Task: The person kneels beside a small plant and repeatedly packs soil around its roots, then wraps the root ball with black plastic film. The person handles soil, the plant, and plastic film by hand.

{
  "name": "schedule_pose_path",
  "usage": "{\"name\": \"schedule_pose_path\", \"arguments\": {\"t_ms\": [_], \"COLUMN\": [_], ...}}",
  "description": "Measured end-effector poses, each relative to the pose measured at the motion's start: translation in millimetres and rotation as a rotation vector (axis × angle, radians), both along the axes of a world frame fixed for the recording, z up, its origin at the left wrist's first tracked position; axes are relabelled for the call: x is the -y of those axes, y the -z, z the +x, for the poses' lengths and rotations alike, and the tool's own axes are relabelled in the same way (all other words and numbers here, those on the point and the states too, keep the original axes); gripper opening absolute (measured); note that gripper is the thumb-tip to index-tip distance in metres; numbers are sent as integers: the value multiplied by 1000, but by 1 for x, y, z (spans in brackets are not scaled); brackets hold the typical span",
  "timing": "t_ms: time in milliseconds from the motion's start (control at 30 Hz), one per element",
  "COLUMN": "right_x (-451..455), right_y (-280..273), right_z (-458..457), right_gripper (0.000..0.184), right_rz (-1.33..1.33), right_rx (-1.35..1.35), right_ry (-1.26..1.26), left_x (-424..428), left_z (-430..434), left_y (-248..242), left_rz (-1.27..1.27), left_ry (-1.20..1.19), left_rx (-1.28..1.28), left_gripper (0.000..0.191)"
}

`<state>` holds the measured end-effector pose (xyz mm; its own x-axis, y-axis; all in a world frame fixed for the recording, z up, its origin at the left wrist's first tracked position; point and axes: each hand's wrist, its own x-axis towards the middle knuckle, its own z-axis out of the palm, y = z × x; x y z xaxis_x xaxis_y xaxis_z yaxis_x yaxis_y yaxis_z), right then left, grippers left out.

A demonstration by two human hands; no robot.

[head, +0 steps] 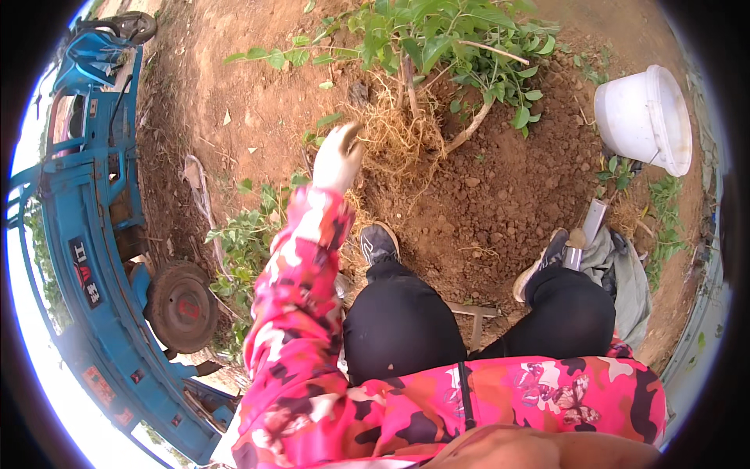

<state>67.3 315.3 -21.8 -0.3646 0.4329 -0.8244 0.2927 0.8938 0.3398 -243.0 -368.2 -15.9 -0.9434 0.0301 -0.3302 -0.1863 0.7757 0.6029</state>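
My left hand [337, 159], in what looks like a pale glove with soiled fingertips, reaches forward to the left edge of a tangle of bare fibrous roots [404, 138]. Its fingers curl; whether roots are caught between them I cannot tell. Above the roots rise thin woody stems [408, 88] of leafy saplings [433, 29]. One thicker stem [471, 128] leans to the right over loose brown soil [469, 199]. My right hand is out of view; a bit of pink sleeve [622, 348] shows beyond my right knee.
A white plastic bucket [630, 117] lies tilted at the right. Near my right shoe [545, 261] are a metal bar [593, 220] and grey-green cloth [630, 287]. A T-shaped piece [477, 319] lies between my legs. More leafy plants [261, 220] and a blue cargo tricycle [99, 234] are left.
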Motion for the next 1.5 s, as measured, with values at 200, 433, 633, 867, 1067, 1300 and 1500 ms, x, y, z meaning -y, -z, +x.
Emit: {"name": "schedule_pose_path", "arguments": {"t_ms": [200, 433, 633, 867, 1067, 1300, 1500], "right_x": [172, 449, 488, 473, 398, 366, 370], "right_y": [-35, -17, 76, 68, 25, 33, -7], "right_z": [-254, -393, -376, -365, -357, -364, -396], "right_gripper": [31, 61, 55, 16, 24, 37, 41], "right_rz": [-694, -708, -747, -1061, -1342, -1372, -1599], "right_rx": [-450, -425, -769, -860, -592, -602, -705], "right_ry": [18, 271, 466, 947, 1182, 1134, 1535], "left_x": [-7, -58, -54, -50, -45, -10, 31], "left_z": [-118, -89, -68, -68, -69, -41, -39], "left_y": [110, 78, 76, 108, 87, 57, 35], "left_rz": [316, 852, 930, 862, 953, 949, 927], "left_ry": [252, -471, -414, -487, -710, -688, -835], "left_rx": [532, 602, 528, 339, 234, 76, 8], "left_gripper": [45, 51, 46, 33, 24, 29, 23]}}
